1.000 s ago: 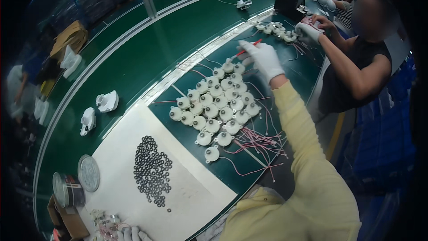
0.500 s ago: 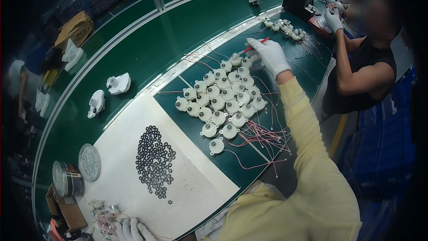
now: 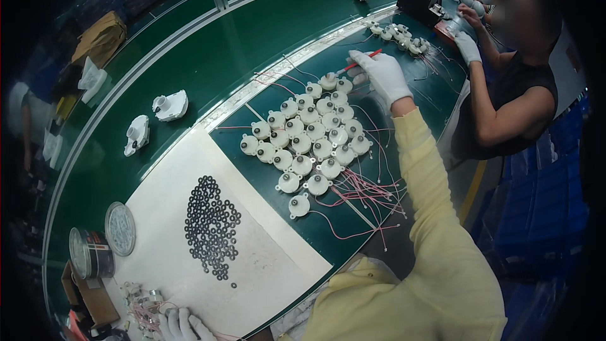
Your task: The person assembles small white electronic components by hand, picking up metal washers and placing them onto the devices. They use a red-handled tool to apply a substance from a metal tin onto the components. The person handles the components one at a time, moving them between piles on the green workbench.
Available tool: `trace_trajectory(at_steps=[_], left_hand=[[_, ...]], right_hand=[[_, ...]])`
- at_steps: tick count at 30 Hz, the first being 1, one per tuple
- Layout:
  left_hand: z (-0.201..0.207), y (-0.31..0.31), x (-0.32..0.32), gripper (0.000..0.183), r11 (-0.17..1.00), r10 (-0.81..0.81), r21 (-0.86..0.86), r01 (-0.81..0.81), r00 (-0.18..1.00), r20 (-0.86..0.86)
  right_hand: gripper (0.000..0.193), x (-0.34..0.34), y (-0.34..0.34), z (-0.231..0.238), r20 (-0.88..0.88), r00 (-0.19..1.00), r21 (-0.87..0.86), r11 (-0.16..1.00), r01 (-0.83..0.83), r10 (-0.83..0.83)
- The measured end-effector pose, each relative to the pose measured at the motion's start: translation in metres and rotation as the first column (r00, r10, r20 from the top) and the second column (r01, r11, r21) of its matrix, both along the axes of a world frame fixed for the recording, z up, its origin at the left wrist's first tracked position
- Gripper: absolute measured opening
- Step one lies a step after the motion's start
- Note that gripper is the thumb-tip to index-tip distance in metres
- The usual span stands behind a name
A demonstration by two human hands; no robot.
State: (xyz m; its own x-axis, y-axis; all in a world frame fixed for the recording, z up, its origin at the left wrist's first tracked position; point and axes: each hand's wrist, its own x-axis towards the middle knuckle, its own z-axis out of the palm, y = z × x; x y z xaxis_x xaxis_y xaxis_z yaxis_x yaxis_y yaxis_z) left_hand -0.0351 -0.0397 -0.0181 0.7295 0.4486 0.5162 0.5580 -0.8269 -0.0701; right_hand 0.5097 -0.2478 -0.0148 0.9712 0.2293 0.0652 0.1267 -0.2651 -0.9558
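My gloved right hand point(image 3: 384, 74) is closed around a slim red-handled tool, which looks like a brush point(image 3: 374, 55). Its pale tip meets the top of a white round geared motor point(image 3: 328, 80) at the far end of a cluster of motors point(image 3: 301, 144). The motors stand with their dark-tipped shafts up, and red and white wires point(image 3: 367, 197) trail from them. At the lower left edge my gloved left hand point(image 3: 183, 325) rests with fingers loosely apart, beside a heap of small wired parts point(image 3: 146, 305). Its lower part is cut off by the frame.
Many black rings point(image 3: 213, 227) lie on a white sheet point(image 3: 278, 259). An open tin point(image 3: 91, 254), its round lid point(image 3: 120, 228) and a cardboard box point(image 3: 87, 293) stand left. Two white housings point(image 3: 170, 106) sit on the green belt point(image 3: 208, 57). A co-worker point(image 3: 505, 88) sits at right.
The view has shifted slightly, so the table's things appear a little further left. The brush tip stays at the far motors. The co-worker's hands have moved apart.
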Motion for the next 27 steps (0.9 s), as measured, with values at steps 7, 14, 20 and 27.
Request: trace_trajectory(at_steps=[7,14,20,27], left_hand=[[0.003,-0.005,0.007,0.014,1.000,0.007,0.027,-0.007,1.000,0.020],[-0.002,-0.003,0.000,0.014,1.000,-0.001,0.013,0.001,1.000,0.013],[-0.026,0.010,-0.019,0.016,0.997,0.045,-0.068,-0.046,0.999,-0.006],[-0.010,0.003,-0.007,0.011,0.999,0.020,-0.028,-0.019,0.999,0.029]], right_hand=[[0.044,-0.003,0.000,0.010,0.015,0.998,0.115,0.992,0.057,-0.059],[0.044,0.006,0.008,0.004,-0.025,1.000,0.052,0.999,-0.011,0.013],[0.044,0.011,0.002,-0.003,-0.011,1.000,0.041,0.999,-0.002,0.002],[0.039,0.007,0.004,-0.003,-0.005,1.000,0.007,1.000,0.015,-0.015]])
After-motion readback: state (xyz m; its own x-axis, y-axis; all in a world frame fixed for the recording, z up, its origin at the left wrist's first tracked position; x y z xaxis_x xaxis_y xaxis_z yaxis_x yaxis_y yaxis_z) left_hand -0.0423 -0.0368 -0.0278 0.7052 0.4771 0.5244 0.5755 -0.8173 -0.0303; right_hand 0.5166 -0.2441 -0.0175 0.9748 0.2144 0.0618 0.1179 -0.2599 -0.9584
